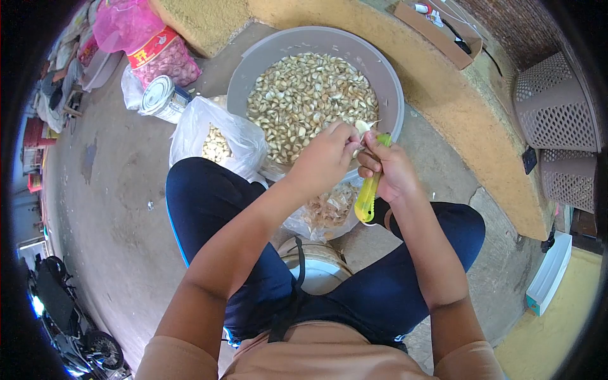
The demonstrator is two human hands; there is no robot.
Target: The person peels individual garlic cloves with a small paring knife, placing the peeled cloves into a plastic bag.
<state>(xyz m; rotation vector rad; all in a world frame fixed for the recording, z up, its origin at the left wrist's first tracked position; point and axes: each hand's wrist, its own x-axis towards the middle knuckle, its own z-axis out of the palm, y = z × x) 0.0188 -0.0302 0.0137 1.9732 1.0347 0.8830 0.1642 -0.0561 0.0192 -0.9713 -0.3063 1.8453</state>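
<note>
My right hand [389, 166] is closed around a yellow-green utility knife [367, 197], its handle end pointing down toward my lap. My left hand [329, 152] pinches a pale garlic clove [363, 126] against the fingers of my right hand, over the near right rim of a big grey tub [394, 104]. Many garlic cloves [310, 95] fill the tub. Below my hands lies a clear plastic bag with brown garlic skins [332, 206]. Left of the tub, a white plastic bag [244, 136] holds peeled cloves [216, 147]. My fingers hide the knife's blade.
A paint can [163, 101] and a pink mesh sack of garlic [168, 60] stand at the upper left. A yellow ledge [456, 120] curves behind the tub, with a cardboard box [437, 31] on it. Grey perforated baskets [557, 101] are at right, a motorcycle [69, 316] at lower left.
</note>
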